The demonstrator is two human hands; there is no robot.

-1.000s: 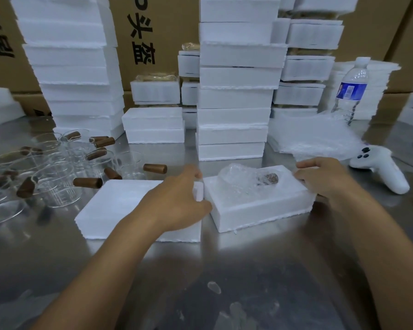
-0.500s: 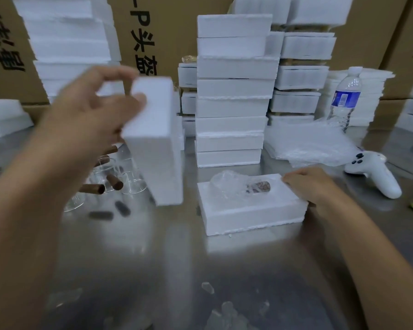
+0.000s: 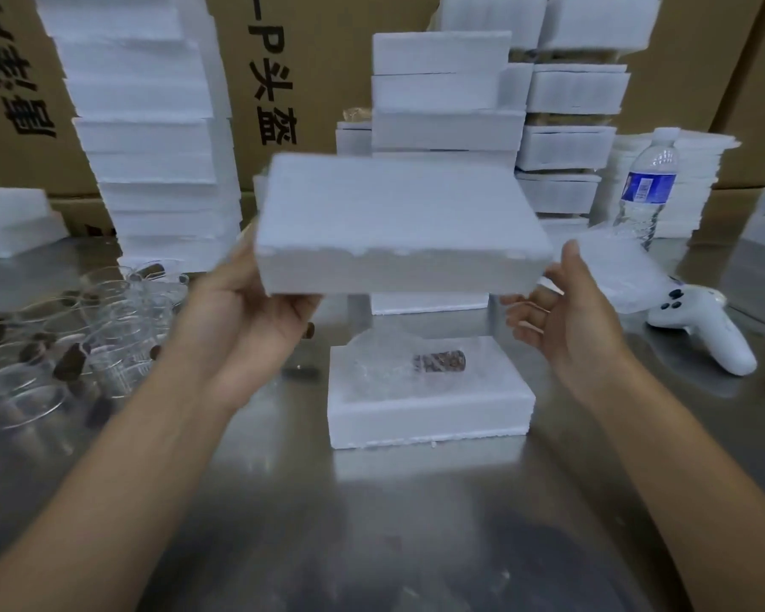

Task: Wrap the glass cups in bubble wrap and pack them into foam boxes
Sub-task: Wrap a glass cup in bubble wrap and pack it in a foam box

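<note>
The left hand [image 3: 248, 311] grips the left end of a foam lid [image 3: 403, 223] and carries it in the air, nearly level. The right hand [image 3: 566, 311] is at the lid's right end with relaxed, spread fingers and the thumb up beside the corner. It does not grasp, and whether it touches the foam cannot be told.

The lid is probably very light and stiff, but brittle and crumbly at its rough edges. It is better held by the two short ends with flat fingers than pinched at a corner.

Directly below stands the open foam box [image 3: 429, 399] on the metal table [image 3: 372, 523]. In its hollow lies one wrapped cup [image 3: 389, 368], on its side, its brown handle [image 3: 439, 362] showing through the bubble wrap. The glass is fragile, so the lid should probably go down straight and without force.

To the left, unwrapped glass cups [image 3: 85, 329] stand close together. To the right lie spare bubble wrap sheets [image 3: 610, 267], a white controller [image 3: 703, 329] and a water bottle [image 3: 645, 187]. Behind are tall stacks of foam boxes [image 3: 442, 95].
</note>
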